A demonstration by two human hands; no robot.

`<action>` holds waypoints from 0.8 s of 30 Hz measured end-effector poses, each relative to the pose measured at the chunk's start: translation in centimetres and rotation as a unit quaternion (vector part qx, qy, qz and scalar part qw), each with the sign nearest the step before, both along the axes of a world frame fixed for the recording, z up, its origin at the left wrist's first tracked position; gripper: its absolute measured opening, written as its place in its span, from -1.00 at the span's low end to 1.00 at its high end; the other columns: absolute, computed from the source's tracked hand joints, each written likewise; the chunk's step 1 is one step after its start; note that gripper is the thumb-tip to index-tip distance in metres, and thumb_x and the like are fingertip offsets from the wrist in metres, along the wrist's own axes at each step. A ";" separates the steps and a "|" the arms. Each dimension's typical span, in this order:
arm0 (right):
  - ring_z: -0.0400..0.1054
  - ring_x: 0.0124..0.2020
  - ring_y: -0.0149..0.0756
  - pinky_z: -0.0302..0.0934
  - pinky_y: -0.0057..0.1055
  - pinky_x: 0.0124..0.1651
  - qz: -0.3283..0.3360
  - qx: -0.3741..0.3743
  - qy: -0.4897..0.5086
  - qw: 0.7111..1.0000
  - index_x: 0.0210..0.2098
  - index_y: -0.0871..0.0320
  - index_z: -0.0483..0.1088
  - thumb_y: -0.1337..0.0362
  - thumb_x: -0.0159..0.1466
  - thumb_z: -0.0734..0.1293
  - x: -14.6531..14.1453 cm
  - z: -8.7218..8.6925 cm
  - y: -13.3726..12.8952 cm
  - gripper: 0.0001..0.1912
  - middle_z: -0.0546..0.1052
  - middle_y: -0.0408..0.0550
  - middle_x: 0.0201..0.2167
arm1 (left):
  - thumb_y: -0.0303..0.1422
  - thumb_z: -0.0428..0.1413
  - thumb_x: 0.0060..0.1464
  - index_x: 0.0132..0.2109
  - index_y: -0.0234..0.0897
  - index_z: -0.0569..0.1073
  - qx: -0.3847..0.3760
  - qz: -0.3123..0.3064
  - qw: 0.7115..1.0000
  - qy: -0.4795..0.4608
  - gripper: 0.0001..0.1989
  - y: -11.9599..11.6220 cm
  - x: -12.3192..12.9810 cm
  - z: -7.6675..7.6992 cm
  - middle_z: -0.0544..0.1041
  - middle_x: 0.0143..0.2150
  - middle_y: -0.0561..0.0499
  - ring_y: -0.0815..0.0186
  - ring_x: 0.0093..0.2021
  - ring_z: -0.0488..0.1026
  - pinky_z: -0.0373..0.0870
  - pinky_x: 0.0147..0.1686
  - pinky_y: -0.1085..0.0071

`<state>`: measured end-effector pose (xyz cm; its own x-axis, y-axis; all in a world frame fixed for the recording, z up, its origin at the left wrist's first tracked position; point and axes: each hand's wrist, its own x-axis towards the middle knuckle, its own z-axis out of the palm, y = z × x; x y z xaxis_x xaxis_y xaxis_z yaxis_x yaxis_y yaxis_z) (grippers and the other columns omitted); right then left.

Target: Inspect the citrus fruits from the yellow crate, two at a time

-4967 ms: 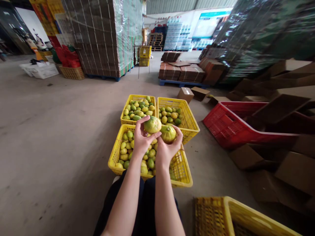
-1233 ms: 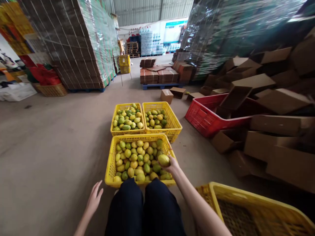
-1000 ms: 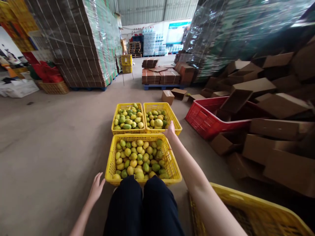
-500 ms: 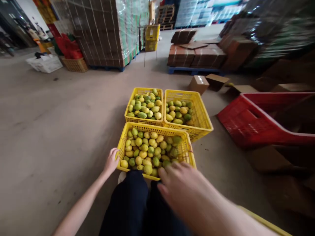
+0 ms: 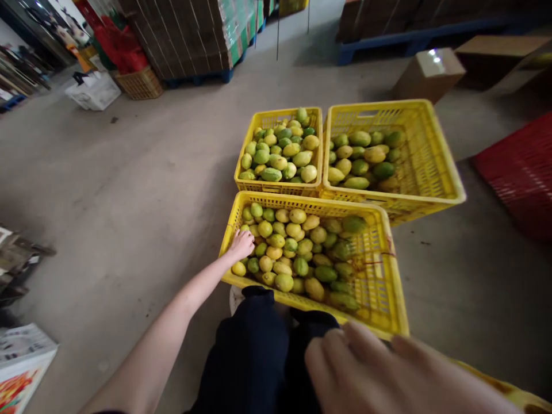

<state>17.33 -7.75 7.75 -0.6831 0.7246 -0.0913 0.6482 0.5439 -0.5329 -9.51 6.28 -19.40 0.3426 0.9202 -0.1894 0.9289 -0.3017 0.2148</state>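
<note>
A yellow plastic crate stands in front of my knees, holding many yellow-green lemons and larger greenish fruit towards its right side. My left hand is inside the crate's left edge, fingers bent down over a lemon; the fingertips are partly hidden among the fruit. My right hand is close to the camera at the lower right, in front of the crate's near rim. It is blurred, with its fingers curled in, and whatever may be inside them is hidden.
Behind stand two more yellow crates: the left one heaped with fruit, the right one partly filled. A red crate is at the right, a cardboard box beyond. Another yellow rim shows at the lower right.
My left hand has gone from the crate's left rim onto the lemons inside. My right hand has drawn back from the crate towards me. The view has tilted down and closer.
</note>
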 end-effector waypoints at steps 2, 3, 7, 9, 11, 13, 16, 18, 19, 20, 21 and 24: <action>0.36 -0.50 -0.04 0.22 -0.09 -0.55 -0.007 0.018 -0.046 0.999 -0.37 -0.21 0.42 0.12 0.17 0.23 0.6 -0.4 3.4 -0.87 0.47 0.10 -0.54 | -0.50 -0.01 0.10 -0.15 -0.33 0.49 -0.012 0.005 1.000 0.020 -0.78 0.5 -0.1 -0.9 0.49 -0.09 -0.20 0.09 0.00 0.37 0.11 0.20 0.04; 0.38 -0.49 -0.08 0.23 -0.13 -0.48 -0.012 0.011 -0.092 0.996 -0.38 -0.12 0.42 0.21 0.13 0.28 0.6 -1.2 5.2 -0.91 0.48 0.08 -0.53 | -0.51 -0.01 0.10 -0.12 -0.36 0.48 -0.015 0.009 0.999 0.029 -0.76 0.7 -0.1 -1.3 0.48 -0.06 -0.24 0.06 0.02 0.36 0.12 0.18 0.03; 0.51 -0.22 0.07 0.28 -0.20 -0.27 -0.072 -0.094 -0.244 0.962 -0.23 0.20 0.48 0.39 0.22 0.25 -1.2 -7.7 11.0 -0.81 0.58 0.26 -0.27 | -0.51 0.04 0.09 0.04 -0.42 0.39 -0.011 0.020 0.999 0.044 -0.66 2.4 0.4 -2.9 0.41 0.09 -0.33 -0.02 0.15 0.26 0.08 0.19 0.01; 0.48 -0.09 0.14 0.29 -0.18 -0.17 -0.128 -0.159 -0.258 0.944 -0.11 0.26 0.46 0.39 0.25 0.25 -2.2 -11.9 12.0 -0.75 0.57 0.32 -0.14 | -0.49 0.13 0.04 0.08 -0.43 0.35 -0.011 0.024 0.999 0.044 -0.58 3.5 0.9 -3.8 0.37 0.15 -0.35 -0.04 0.19 0.23 0.05 0.21 0.00; 0.47 -0.04 0.16 0.29 -0.16 -0.12 -0.146 -0.216 -0.232 0.937 -0.05 0.27 0.44 0.32 0.28 0.25 -2.7 -15.6 11.9 -0.71 0.55 0.33 -0.07 | -0.48 0.21 -0.01 0.10 -0.44 0.34 -0.019 0.033 0.998 0.045 -0.50 4.5 1.5 -5.0 0.35 0.17 -0.38 -0.07 0.17 0.25 0.09 0.19 -0.01; 0.45 0.00 0.13 0.28 -0.18 -0.08 -0.157 -0.249 -0.204 0.933 0.00 0.25 0.42 0.26 0.30 0.25 -2.5 -18.2 11.2 -0.67 0.54 0.31 -0.02 | -0.47 0.24 -0.04 0.10 -0.45 0.34 -0.027 0.045 0.998 0.047 -0.47 5.2 2.0 -6.1 0.36 0.15 -0.41 -0.10 0.14 0.29 0.15 0.14 -0.02; 0.44 0.02 0.06 0.26 -0.24 -0.04 -0.168 -0.285 -0.153 0.931 0.04 0.22 0.40 0.20 0.32 0.23 -1.3 -19.8 10.1 -0.64 0.55 0.25 -0.02 | -0.48 0.21 0.00 0.11 -0.43 0.34 -0.031 0.053 0.997 0.044 -0.50 5.6 2.1 -7.3 0.35 0.15 -0.41 -0.12 0.15 0.29 0.14 0.14 -0.04; 0.44 0.01 0.00 0.25 -0.28 0.00 -0.196 -0.291 -0.113 0.930 0.07 0.23 0.38 0.20 0.32 0.22 -0.2 -19.8 9.6 -0.62 0.55 0.23 -0.02 | -0.49 0.18 0.03 0.10 -0.41 0.35 -0.032 0.047 0.998 0.036 -0.54 5.8 1.9 -7.6 0.36 0.14 -0.38 -0.10 0.16 0.28 0.09 0.18 -0.06; 0.45 0.01 -0.03 0.24 -0.30 0.01 -0.215 -0.289 -0.093 0.928 0.08 0.23 0.36 0.21 0.32 0.21 0.4 -19.7 9.3 -0.62 0.55 0.21 -0.01 | -0.49 0.17 0.04 0.09 -0.40 0.36 -0.033 0.042 0.998 0.031 -0.56 5.8 1.8 -7.5 0.38 0.13 -0.37 -0.10 0.16 0.29 0.07 0.19 -0.06; 0.45 0.01 -0.06 0.24 -0.32 0.02 -0.236 -0.286 -0.071 0.926 0.08 0.22 0.36 0.22 0.32 0.21 1.0 -19.5 9.0 -0.62 0.55 0.19 -0.01 | -0.49 0.16 0.05 0.08 -0.42 0.37 -0.034 0.037 0.998 0.024 -0.58 5.8 1.6 -7.3 0.39 0.11 -0.36 -0.09 0.15 0.30 0.06 0.20 -0.06; 0.45 -0.01 -0.09 0.24 -0.34 0.03 -0.256 -0.284 -0.047 0.923 0.07 0.20 0.36 0.24 0.31 0.22 1.6 -19.4 8.7 -0.63 0.55 0.15 -0.01 | -0.49 0.16 0.04 0.06 -0.43 0.38 -0.035 0.032 0.999 0.017 -0.60 5.8 1.5 -7.1 0.40 0.08 -0.36 -0.08 0.13 0.32 0.05 0.21 -0.06; 0.49 -0.10 -0.15 0.28 -0.36 -0.02 -0.307 -0.295 0.002 0.905 0.02 0.13 0.40 0.23 0.30 0.23 3.3 -19.2 7.5 -0.68 0.59 0.05 -0.07 | -0.46 0.20 0.02 0.04 -0.43 0.39 -0.037 0.015 0.999 -0.010 -0.59 5.5 1.1 -6.0 0.42 0.05 -0.33 -0.06 0.12 0.34 0.02 0.24 -0.02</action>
<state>20.64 -0.23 -11.47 -0.1700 0.7933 -0.5847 0.7298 -0.2974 -0.6156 -8.45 11.74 -25.39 0.3198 0.9135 -0.2515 0.9325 -0.2565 0.2541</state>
